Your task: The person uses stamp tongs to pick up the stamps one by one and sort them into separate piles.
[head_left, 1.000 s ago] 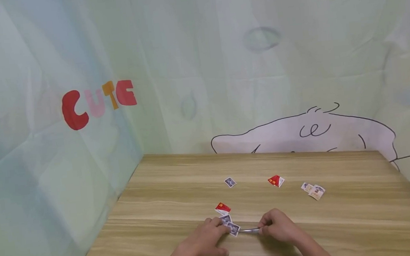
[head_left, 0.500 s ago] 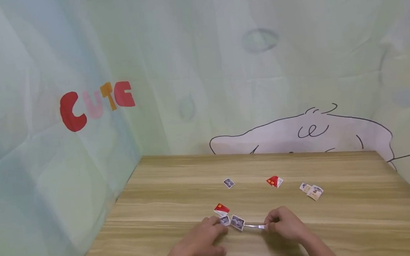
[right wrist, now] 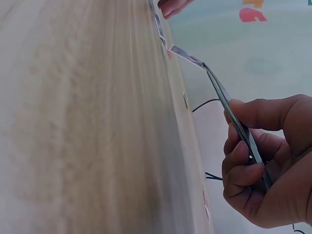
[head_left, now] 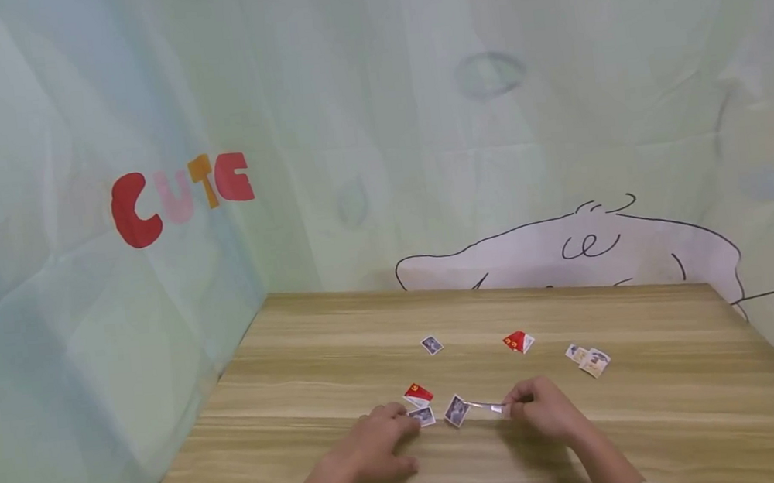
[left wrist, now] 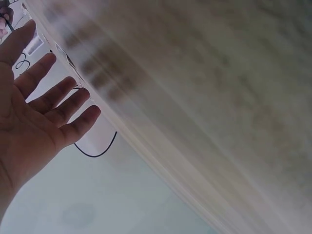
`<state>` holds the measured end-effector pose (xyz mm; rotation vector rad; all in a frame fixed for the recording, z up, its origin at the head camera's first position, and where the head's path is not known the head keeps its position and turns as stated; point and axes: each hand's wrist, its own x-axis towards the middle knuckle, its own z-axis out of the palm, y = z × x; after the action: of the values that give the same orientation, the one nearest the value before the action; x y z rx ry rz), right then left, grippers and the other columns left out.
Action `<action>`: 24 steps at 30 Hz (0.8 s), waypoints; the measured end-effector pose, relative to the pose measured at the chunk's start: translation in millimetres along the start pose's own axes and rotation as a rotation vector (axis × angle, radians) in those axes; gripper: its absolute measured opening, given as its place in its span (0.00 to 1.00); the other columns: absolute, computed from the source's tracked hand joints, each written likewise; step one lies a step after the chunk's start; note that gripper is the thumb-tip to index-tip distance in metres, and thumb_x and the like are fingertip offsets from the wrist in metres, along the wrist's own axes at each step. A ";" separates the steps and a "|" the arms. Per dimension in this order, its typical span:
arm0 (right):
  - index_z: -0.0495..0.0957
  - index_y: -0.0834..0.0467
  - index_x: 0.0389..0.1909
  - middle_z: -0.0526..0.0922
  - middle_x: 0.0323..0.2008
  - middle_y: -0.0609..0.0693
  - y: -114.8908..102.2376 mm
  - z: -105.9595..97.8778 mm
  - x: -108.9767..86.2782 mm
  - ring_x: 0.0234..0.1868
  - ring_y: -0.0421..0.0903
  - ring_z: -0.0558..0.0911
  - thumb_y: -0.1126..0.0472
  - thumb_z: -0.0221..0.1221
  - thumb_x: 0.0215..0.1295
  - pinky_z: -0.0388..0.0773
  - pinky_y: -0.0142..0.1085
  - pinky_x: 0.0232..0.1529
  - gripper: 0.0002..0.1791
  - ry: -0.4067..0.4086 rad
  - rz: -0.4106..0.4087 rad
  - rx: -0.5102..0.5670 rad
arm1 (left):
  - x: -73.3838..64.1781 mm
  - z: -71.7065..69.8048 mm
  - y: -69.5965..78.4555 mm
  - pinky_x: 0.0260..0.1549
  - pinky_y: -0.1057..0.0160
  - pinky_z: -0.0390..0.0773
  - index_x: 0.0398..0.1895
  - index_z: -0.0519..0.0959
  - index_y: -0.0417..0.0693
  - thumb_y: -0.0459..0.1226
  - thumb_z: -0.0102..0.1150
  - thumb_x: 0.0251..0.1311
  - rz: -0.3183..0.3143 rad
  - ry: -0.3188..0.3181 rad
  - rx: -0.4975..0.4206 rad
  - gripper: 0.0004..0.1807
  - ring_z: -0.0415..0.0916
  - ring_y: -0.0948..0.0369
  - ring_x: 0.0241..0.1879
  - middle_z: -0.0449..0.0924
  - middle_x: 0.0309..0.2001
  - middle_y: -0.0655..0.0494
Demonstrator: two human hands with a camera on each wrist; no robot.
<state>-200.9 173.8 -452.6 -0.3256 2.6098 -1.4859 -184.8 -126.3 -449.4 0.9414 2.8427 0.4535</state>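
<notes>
My right hand (head_left: 542, 411) grips a pair of metal tweezers (right wrist: 234, 114) between thumb and curled fingers. In the tweezers' tips a small white-bordered picture card (right wrist: 187, 56) is caught by its edge and stands tilted; the head view shows its dark printed face. To the left, my left hand (head_left: 377, 446) lies low over the wood table with its fingers stretched out. Its fingertips are right at another dark picture card (head_left: 423, 417), covering part of that card. A red-and-white card (head_left: 419, 394) lies just beyond. The left wrist view shows the palm (left wrist: 29, 126) with fingers spread.
Farther back on the wood table (head_left: 325, 329) lie a dark picture card (head_left: 432, 344), overlapping red cards (head_left: 519, 341) and overlapping beige cards (head_left: 594, 362). A printed cloth backdrop (head_left: 378, 149) rises at the table's back and sides.
The right hand has moved right and away from the body, drawing the picture card in the tweezers off the card beneath it and tilting it. The left hand has shifted slightly left.
</notes>
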 end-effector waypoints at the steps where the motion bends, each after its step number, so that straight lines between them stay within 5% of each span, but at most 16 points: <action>1: 0.80 0.65 0.27 0.77 0.23 0.49 0.5 0.4 1.3 0.28 0.46 0.72 0.70 0.61 0.50 0.70 0.38 0.30 0.02 0.011 0.012 0.010 | -0.1 -0.1 -0.8 0.54 0.49 0.67 0.56 0.75 0.51 0.50 0.64 0.49 -0.004 -0.001 0.002 0.30 0.66 0.51 0.56 0.69 0.58 0.47; 9: 0.79 0.66 0.27 0.75 0.24 0.49 3.8 3.6 15.6 0.29 0.46 0.71 0.72 0.60 0.51 0.69 0.37 0.30 0.02 0.112 0.094 0.039 | 1.3 0.9 -6.6 0.51 0.48 0.69 0.55 0.76 0.51 0.51 0.65 0.48 -0.025 0.007 0.006 0.30 0.67 0.52 0.53 0.70 0.55 0.48; 24: 0.79 0.65 0.28 0.75 0.24 0.50 6.1 7.1 35.7 0.29 0.46 0.71 0.69 0.60 0.54 0.68 0.36 0.30 0.02 0.154 0.142 0.043 | 1.2 -0.5 -11.4 0.49 0.55 0.71 0.50 0.78 0.50 0.49 0.66 0.48 -0.011 0.009 -0.014 0.25 0.69 0.56 0.49 0.72 0.49 0.55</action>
<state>-234.8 162.1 -461.4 -0.0215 2.6480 -1.5735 -192.3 -134.4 -452.5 0.9238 2.8470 0.4774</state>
